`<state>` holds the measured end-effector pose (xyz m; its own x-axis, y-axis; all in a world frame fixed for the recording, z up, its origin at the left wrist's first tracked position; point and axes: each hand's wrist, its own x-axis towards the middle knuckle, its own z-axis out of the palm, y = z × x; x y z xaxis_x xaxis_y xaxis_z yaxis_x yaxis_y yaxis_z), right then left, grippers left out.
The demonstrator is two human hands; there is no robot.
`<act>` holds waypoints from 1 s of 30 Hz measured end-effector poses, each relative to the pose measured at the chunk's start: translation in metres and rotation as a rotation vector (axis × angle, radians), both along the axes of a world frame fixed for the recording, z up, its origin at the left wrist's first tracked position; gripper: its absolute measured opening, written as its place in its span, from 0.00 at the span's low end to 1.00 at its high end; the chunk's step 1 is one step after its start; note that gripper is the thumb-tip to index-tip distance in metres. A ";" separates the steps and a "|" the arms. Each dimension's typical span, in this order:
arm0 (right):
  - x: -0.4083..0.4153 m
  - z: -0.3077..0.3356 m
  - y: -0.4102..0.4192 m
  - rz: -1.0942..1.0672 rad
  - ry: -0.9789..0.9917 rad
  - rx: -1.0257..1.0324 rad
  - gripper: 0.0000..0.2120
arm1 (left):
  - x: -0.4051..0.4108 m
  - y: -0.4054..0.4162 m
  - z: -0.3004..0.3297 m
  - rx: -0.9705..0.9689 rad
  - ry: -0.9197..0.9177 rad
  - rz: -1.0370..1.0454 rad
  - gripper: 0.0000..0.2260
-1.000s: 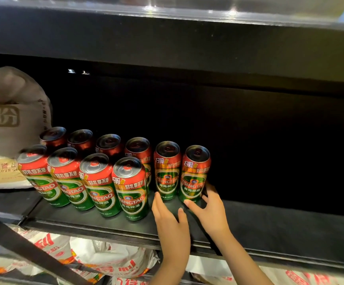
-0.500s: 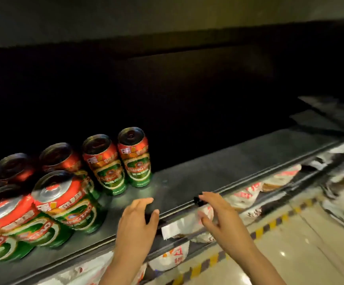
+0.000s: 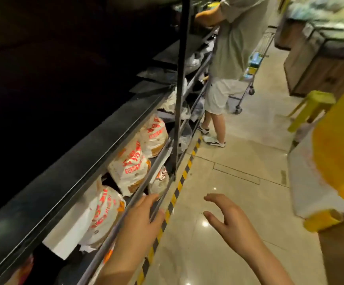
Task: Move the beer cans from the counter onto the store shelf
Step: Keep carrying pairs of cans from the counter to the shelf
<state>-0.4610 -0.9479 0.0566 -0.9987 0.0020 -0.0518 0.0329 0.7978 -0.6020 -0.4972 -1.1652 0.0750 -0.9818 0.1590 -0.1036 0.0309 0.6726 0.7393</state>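
both hands (image 3: 140, 225) (image 3: 230, 221) empty beside the dark shelf (image 3: 97, 145).

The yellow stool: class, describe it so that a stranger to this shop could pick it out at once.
Look along the pale tiled floor of the aisle, to the side opposite the dark shelf. Beyond the person in white shorts, beside a wooden counter, stands the yellow stool. It is the only small seat on legs there.

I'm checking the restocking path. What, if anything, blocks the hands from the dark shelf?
Nothing visible does. Both the left hand and right hand are empty and open beside the shelf, whose front edge here is unobstructed. No cans are clearly in view.
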 end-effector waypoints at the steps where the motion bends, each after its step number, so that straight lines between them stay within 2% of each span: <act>1: 0.017 0.000 0.021 -0.052 -0.003 -0.015 0.16 | 0.006 0.020 0.000 0.007 -0.001 -0.036 0.16; 6: 0.132 -0.009 0.145 -0.381 -0.028 -0.035 0.15 | 0.041 0.149 -0.013 -0.011 0.014 -0.281 0.16; 11: 0.268 -0.017 0.258 -0.761 -0.071 -0.026 0.15 | 0.112 0.308 -0.023 0.038 0.032 -0.605 0.17; 19: 0.440 -0.017 0.341 -1.268 -0.076 -0.062 0.16 | 0.249 0.505 -0.009 0.007 0.053 -1.146 0.19; 24: 0.484 -0.021 0.385 -1.415 -0.022 -0.110 0.13 | 0.288 0.581 -0.005 0.012 0.033 -1.330 0.20; 30: 0.475 -0.013 0.473 -1.384 0.008 -0.113 0.15 | 0.279 0.673 -0.018 0.013 -0.016 -1.327 0.19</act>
<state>0.0138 -0.4749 0.0440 -0.1881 0.9757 -0.1121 0.7444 0.0672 -0.6644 -0.2184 -0.4918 0.0574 -0.0811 0.9912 -0.1048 0.6459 0.1323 0.7518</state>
